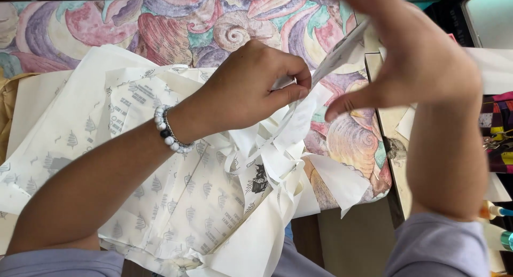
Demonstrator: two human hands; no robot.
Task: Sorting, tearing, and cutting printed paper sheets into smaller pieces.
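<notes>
the left hand (251, 84), with a bracelet of white and black round beads (170, 131) on its wrist, is closed in a pinch: thumb and forefinger grip the near end of a narrow strip of white printed backing paper (342, 49). the strip runs up and to the right from that pinch toward the right hand (411, 58), which is raised close to the camera and blurred. the right thumb points left and down, just beside the left fingertips, and the other fingers curl up over the strip's far end; whether they actually clamp the strip i cannot tell, because the top of the hand is cut off by the frame edge.

under the left forearm lies a crumpled heap of white backing paper sheets printed with small grey tree shapes (181, 202), spreading from the left edge to the middle and hanging over the near edge. it rests on a padded board covered in cloth with pastel seashell and swirl patterns (176, 25), which shows bare along the far side and to the right of the heap. a tangle of loose white paper strips (267, 148) lies just below the pinch, on the heap's right side. at the far right a pale wooden table edge (398, 164) sits beside the board, and grey sleeves show at the near edge
</notes>
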